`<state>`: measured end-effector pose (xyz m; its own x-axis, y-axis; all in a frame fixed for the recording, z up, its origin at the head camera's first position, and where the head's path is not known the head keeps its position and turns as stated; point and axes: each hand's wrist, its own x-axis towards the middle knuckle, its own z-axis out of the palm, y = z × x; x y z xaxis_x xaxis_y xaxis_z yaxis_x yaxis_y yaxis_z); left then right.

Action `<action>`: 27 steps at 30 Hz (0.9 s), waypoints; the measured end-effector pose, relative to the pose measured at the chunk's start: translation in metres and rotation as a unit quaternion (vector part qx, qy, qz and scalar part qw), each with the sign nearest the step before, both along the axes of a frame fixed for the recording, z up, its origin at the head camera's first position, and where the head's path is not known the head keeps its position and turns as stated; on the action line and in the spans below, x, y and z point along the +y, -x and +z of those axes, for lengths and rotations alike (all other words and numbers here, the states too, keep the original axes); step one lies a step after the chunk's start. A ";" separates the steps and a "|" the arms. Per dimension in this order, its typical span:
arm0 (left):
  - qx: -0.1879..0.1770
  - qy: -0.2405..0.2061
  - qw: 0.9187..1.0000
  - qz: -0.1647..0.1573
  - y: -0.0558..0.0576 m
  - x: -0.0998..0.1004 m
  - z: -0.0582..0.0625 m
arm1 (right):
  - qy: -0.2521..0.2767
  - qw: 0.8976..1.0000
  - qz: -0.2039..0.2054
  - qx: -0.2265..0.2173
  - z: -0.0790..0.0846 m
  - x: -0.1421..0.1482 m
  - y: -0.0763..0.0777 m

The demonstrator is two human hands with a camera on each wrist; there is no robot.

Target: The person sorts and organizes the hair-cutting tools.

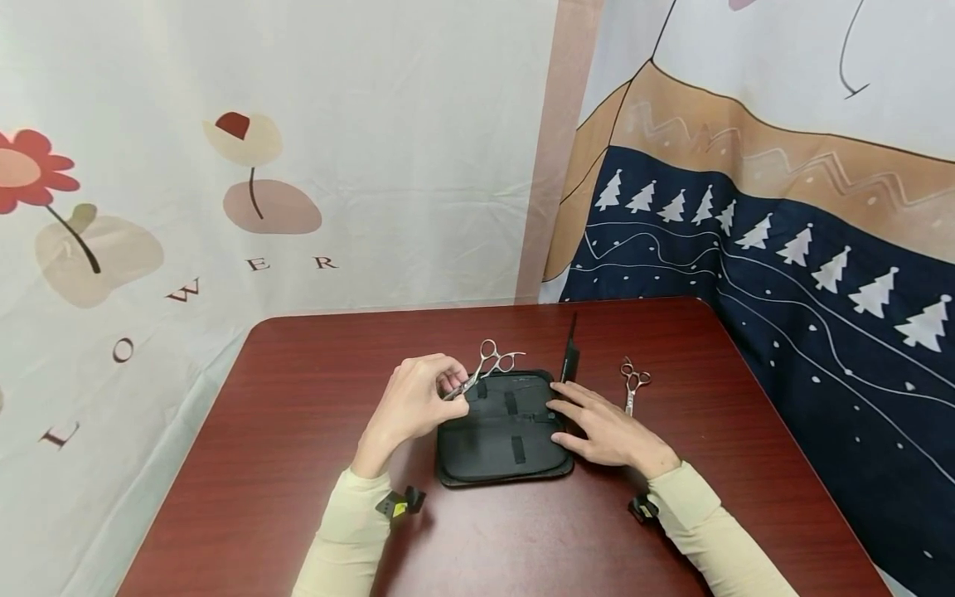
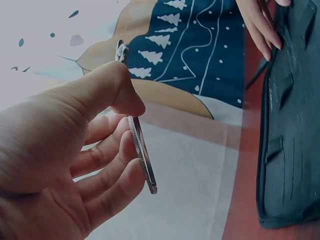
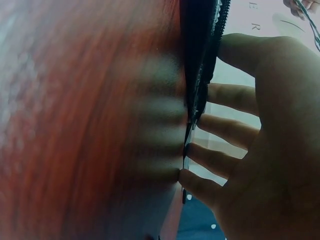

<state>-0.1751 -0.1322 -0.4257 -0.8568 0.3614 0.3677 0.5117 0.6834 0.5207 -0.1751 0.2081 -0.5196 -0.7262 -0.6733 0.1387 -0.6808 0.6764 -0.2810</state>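
Head view: silver scissors (image 1: 475, 378) held up beside a black zip case (image 1: 477, 452).
Left hand (image 1: 406, 404) pinches them, thumb against fingers; right hand (image 1: 608, 427), fingers spread and empty, touches the case's right edge. Beyond, a black comb (image 1: 570, 363) and second scissors (image 1: 631, 386) lie on the desk (image 1: 336, 356); pale cloth (image 1: 418, 166) behind reads "L O W E R".

Bare left hand (image 1: 409, 402) angled toward one o'clock, thumb (image 1: 451, 408) and fingers pinching, bare right hand (image 1: 608, 429) palm down, fingers (image 1: 574, 411) spread toward ten o'clock, forearms (image 1: 341, 531) pale-yellow-sleeved
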 end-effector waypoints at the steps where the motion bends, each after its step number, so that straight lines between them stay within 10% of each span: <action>1: 0.001 -0.003 1.000 0.000 0.000 0.002 0.000 | 0.000 1.000 -0.001 0.000 0.000 0.000 0.000; 27: 0.036 -0.080 0.996 -0.016 -0.002 0.017 -0.001 | 0.037 0.999 -0.010 0.004 0.000 0.001 -0.001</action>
<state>-0.1728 -0.1154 -0.4271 -0.8153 0.3198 0.4827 0.5716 0.5778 0.5826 -0.1739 0.2090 -0.5196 -0.7377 -0.6464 0.1946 -0.6703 0.6670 -0.3253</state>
